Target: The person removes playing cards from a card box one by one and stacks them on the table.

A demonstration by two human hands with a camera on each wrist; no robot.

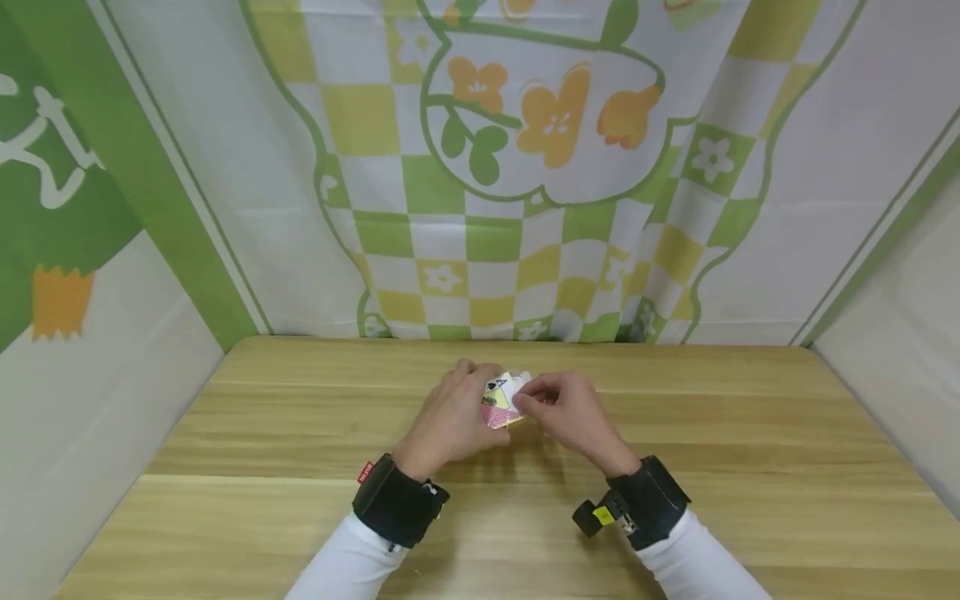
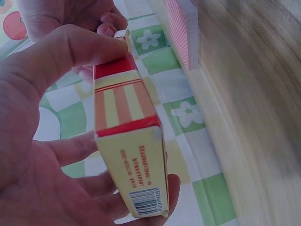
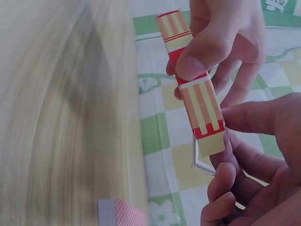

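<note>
A cream, orange and red playing card box (image 1: 504,392) is held just above the table, an ace of spades printed on its face. My left hand (image 1: 453,412) grips it, thumb on one narrow side and fingers on the opposite side. In the left wrist view the barcode end of the box (image 2: 136,174) faces the camera. At the other end, my right hand (image 1: 573,417) pinches the box's edge by its raised end flap (image 3: 211,147). Beside them, a deck of playing cards (image 2: 181,33) with pink patterned backs rests on the table.
The wooden table (image 1: 300,433) reaches back to a green, yellow and white checked curtain (image 1: 495,242). Printed cloth (image 1: 150,358) also hangs along the left and right sides. A dark camera strap is worn on each wrist.
</note>
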